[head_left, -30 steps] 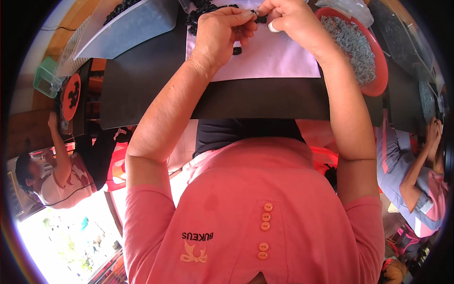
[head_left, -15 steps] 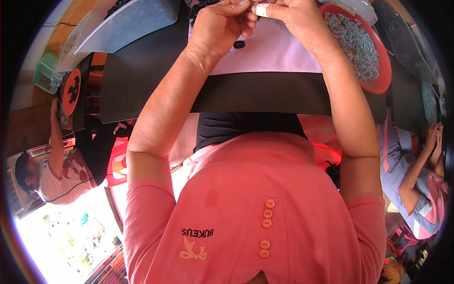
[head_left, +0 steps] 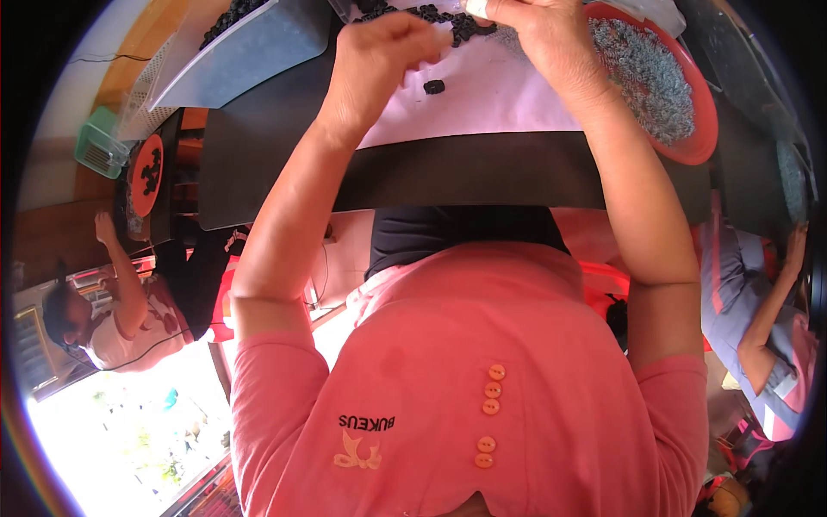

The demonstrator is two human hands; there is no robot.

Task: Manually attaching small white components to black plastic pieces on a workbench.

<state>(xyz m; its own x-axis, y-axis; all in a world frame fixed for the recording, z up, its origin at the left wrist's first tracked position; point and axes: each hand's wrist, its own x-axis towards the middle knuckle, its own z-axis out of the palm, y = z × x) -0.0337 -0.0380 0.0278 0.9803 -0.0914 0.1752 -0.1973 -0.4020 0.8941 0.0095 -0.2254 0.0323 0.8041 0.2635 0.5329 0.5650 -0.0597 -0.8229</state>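
Observation:
My left hand is curled with its fingertips drawn together, slightly blurred, over the pale sheet; what it pinches, if anything, does not show. My right hand has a white wrap around one digit. Its fingertips meet at the upper edge of the picture, where anything between them is cut off. Between the hands, a small black part lies alone on the sheet. Beyond it spreads a heap of similar black parts. At right stands a red bowl filled with small silvery-grey pieces.
A translucent bin with black parts stands at the far left, beside a green basket. The dark table edge runs before me. One person sits at left near a red plate, another at right.
My left hand has moved left and down, away from my right hand, uncovering the black heap. The right hand has shifted little. The person at left has drawn an arm back from the red plate.

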